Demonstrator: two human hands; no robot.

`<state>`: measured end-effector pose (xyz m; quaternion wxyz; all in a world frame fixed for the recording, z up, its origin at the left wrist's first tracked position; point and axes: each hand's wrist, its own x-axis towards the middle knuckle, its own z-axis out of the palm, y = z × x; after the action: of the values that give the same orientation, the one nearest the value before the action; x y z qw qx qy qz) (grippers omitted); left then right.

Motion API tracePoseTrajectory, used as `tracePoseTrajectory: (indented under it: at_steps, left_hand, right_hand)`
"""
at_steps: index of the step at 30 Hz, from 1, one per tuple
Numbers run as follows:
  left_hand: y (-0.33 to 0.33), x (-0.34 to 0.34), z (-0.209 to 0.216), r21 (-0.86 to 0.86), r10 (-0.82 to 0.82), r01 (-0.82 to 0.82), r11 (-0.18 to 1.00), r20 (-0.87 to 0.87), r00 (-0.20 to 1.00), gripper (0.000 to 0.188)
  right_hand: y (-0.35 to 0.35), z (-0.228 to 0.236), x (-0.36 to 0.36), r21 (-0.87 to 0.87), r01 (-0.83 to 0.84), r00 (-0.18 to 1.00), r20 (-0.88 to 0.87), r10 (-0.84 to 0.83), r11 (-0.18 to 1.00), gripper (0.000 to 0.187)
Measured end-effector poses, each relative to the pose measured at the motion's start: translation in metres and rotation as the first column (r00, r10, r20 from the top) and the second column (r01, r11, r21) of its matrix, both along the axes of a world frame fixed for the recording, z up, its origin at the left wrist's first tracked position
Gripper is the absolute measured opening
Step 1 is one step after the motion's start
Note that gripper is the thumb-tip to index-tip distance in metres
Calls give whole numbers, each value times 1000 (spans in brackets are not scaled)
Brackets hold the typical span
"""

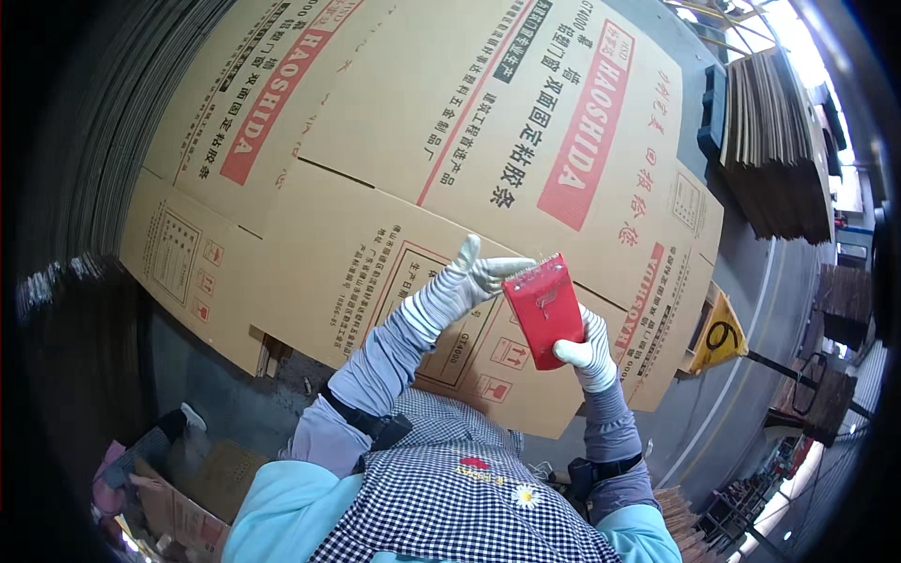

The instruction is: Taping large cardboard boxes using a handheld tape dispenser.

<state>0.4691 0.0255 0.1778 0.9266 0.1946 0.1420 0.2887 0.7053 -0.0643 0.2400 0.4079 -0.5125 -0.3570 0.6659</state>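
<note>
A flat red block [546,317] with a jagged, bristly strip along its far edge is held up over printed cardboard sheets [375,122]. My right hand [595,352], in a pale knitted glove, grips its right side, with the thumb across the near corner. My left hand [477,270], gloved alike, reaches to the block's far left corner. Its thumb sticks up apart and its fingers stretch along the jagged edge; their tips are partly hidden there. Below both hands the flattened brown sheets, with red and black print, lie in a broad layer.
Tall stacks of cardboard stand at the far right [774,150] and along the left [84,141]. A yellow triangular piece [721,335] on a black bar sits beside the sheets' right edge. At lower left, a person [117,479] is near an open carton [192,516].
</note>
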Motion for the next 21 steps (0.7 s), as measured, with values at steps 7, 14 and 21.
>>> tracePoseTrajectory:
  at_steps: [7, 14, 21]
  left_hand:
    - [14, -18, 12, -116, 120, -154, 981, -257, 959, 30]
    - [77, -83, -105, 390, 618, -714, 582, -783, 76, 24]
    - [92, -107, -155, 651, 754, 408, 640, -430, -497, 36]
  right_hand:
    - [49, 6, -22, -80, -356, 894, 262, 364, 931, 55]
    - [119, -37, 2, -386, -391, 592, 590, 549, 836, 61]
    - [149, -91, 5, -564, -341, 346, 669, 658, 752, 74]
